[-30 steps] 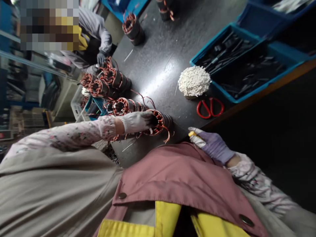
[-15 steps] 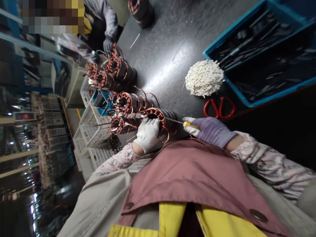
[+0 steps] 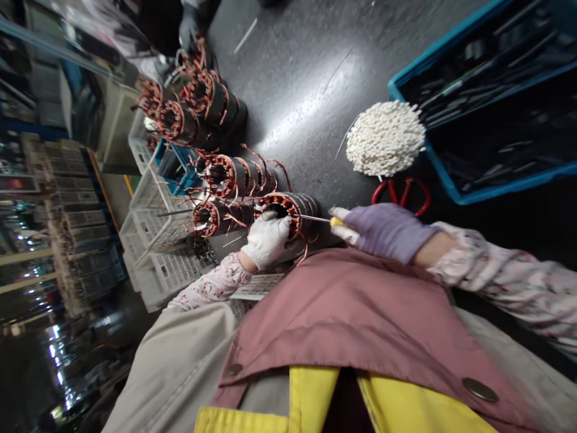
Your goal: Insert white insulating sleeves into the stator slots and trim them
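Observation:
A copper-wound electric motor stator [image 3: 297, 207] lies on its side on the dark bench, with loose copper leads curling from its end. My left hand [image 3: 265, 239], in a white knit glove, grips the near rim of its winding. My right hand [image 3: 383, 231], in a purple glove, holds a yellow-handled tool [image 3: 336, 222]. The tool's thin steel shaft [image 3: 315, 219] reaches left to the stator's open end. Its tip is hidden among the windings.
Several more wound stators [image 3: 220, 177] lie just beyond my left hand. Red-handled scissors [image 3: 399, 193] and a white tufted bundle [image 3: 385, 138] sit near a blue tray of dark tools [image 3: 487, 90]. White plastic crates [image 3: 157, 222] stand left of the bench. A co-worker's gloved hand [image 3: 189, 27] is at the top.
My left hand has moved from inside the stator's open end to its near rim. The steel shaft now reaches the stator, and the view has swung, shifting the bench leftward.

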